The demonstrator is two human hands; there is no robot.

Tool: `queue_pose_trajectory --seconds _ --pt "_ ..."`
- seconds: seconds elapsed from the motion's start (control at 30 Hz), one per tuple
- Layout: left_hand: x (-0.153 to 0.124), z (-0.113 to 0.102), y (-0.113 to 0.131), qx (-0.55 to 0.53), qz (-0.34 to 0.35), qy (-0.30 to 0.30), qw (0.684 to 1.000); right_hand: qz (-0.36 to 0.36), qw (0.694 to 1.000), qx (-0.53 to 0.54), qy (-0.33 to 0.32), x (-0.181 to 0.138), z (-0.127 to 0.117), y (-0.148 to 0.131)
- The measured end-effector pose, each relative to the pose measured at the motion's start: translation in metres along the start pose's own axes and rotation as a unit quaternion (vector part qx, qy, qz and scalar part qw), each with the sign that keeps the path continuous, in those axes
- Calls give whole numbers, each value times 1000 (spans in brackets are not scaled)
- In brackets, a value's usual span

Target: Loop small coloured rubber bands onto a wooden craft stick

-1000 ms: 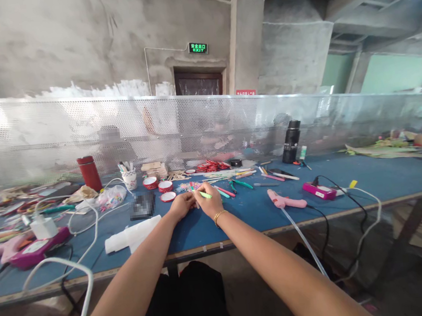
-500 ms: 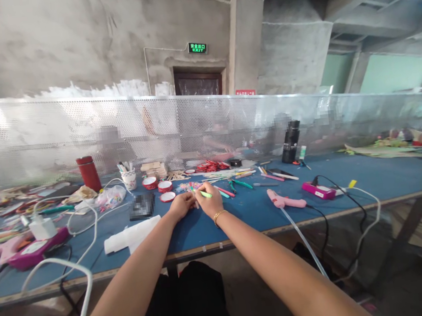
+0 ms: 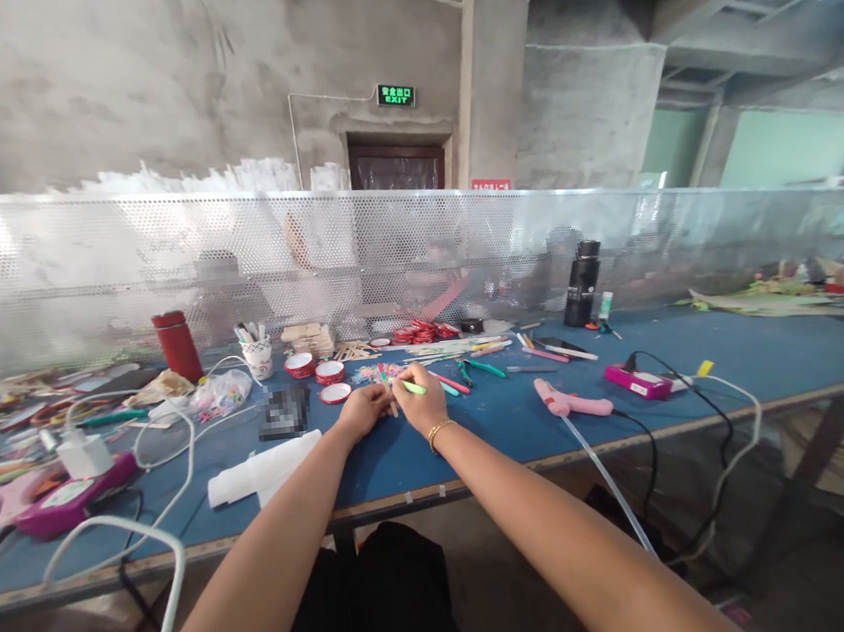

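My right hand (image 3: pixel 423 404), with a gold bracelet at the wrist, is closed round a light-green marker (image 3: pixel 413 387). The marker points left, toward a narrow craft stick (image 3: pixel 393 406) that has patches of colour near its far end. Pinching that stick from the left side is my left hand (image 3: pixel 364 410), its fingertips partly hidden. Whether the marker's tip touches the stick is too small to make out. Small colourful pieces (image 3: pixel 374 372) lie just beyond both hands. To the right of my right hand are more coloured markers (image 3: pixel 453 383) and green-handled pliers (image 3: pixel 484 368).
Round red-and-white tins (image 3: pixel 335 394), a cup of pens (image 3: pixel 257 353) and a white roll (image 3: pixel 264 470) are to the left. At the right lie a pink glue gun (image 3: pixel 571 402) and a purple power strip (image 3: pixel 637 381) with cables. A perforated metal screen (image 3: pixel 413 226) runs behind the table.
My hands, the stick and the marker stay almost in place. Beyond the screen, a blurred pinkish-red shape has shifted.
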State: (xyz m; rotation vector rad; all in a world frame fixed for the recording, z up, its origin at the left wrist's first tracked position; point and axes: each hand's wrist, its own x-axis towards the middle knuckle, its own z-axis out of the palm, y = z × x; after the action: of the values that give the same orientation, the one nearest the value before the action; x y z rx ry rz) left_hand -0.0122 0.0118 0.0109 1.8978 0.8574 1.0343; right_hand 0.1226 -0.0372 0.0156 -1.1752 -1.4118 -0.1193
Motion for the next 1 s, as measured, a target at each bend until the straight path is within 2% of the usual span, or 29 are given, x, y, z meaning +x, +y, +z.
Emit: queue_pose_trajectory --seconds 0.5,0.67,0.87,1.0 --pt "0 -1 -1 -8 1 -4 1000 -7 1000 15 -24 -1 0 -1" --pt "0 0 -1 -14 -3 -4 1000 8 1000 -6 -4 0 -1 -1" --pt "-1 0 1 -16 2 -4 1000 -1 999 25 -27 0 0 -2" --pt "-1 0 2 2 -2 -2 1000 21 1000 11 -14 0 -1 -2"
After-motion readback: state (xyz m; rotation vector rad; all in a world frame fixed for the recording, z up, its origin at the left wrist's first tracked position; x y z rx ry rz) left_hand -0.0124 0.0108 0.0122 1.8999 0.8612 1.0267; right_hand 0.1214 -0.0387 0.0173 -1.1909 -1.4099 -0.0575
